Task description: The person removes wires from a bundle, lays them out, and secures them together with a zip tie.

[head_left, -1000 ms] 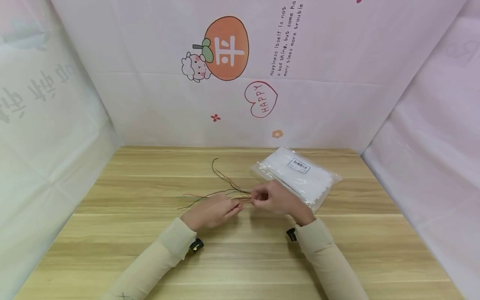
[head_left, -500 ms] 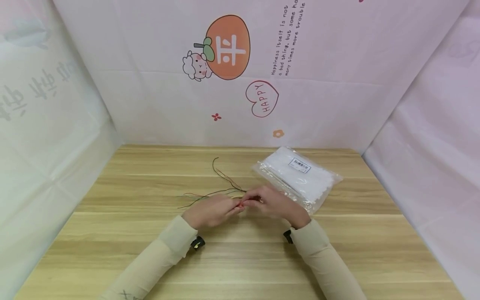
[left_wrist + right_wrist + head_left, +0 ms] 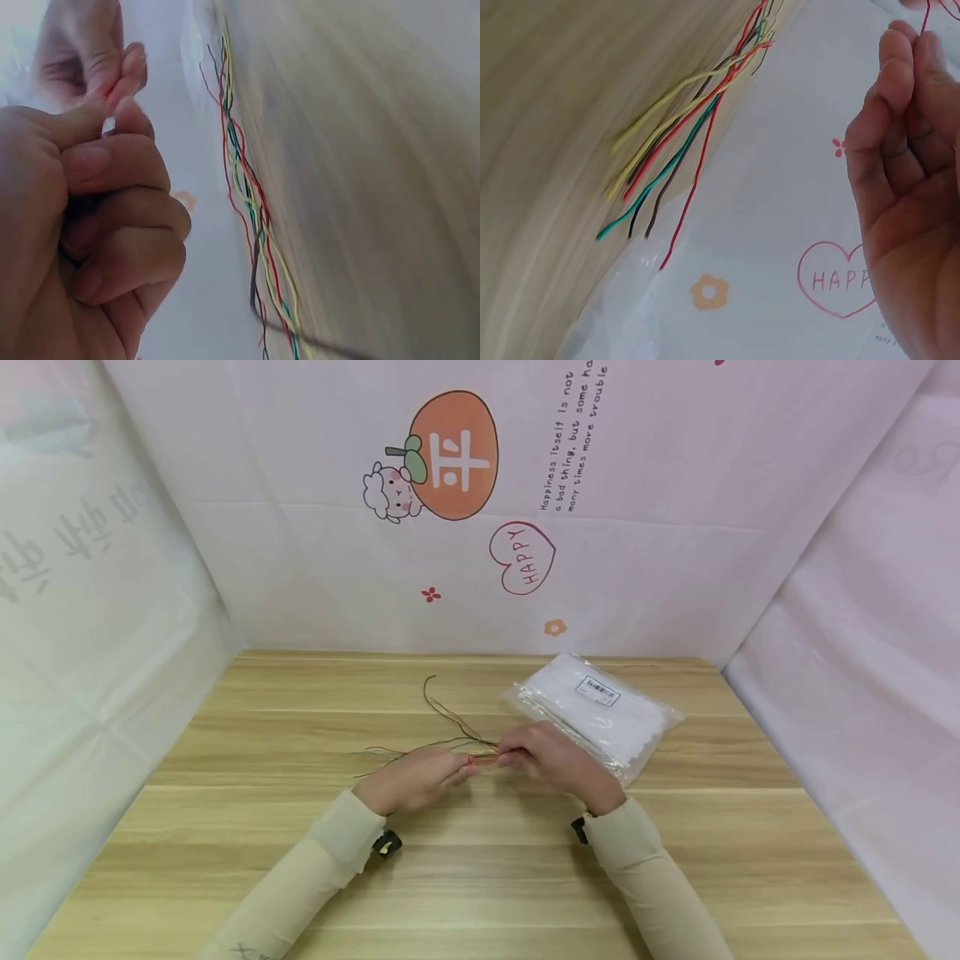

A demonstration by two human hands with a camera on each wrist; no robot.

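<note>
My left hand point(image 3: 416, 777) pinches a thin red wire between thumb and forefinger, its other fingers curled, as the left wrist view shows. Just to the right, my right hand point(image 3: 553, 764) pinches the same red wire point(image 3: 926, 16) between thumb and fingertips. A short stretch of red strands point(image 3: 483, 760) spans the gap between both sets of fingertips. Behind the hands lies a loose bundle of wires point(image 3: 240, 142) in red, yellow, green and black. Their loose ends fan out in the right wrist view, and one black wire point(image 3: 427, 689) bends away toward the back.
A clear plastic bag point(image 3: 600, 718) of white strips with a barcode label lies right behind my right hand. The wooden table point(image 3: 480, 877) ends at a printed white cloth backdrop point(image 3: 337, 577), with cloth walls on both sides.
My right hand moved left to meet the left fingertips, then drew back right, so a gap with red strands shows again. My left hand shifted slightly left. The bag stayed put.
</note>
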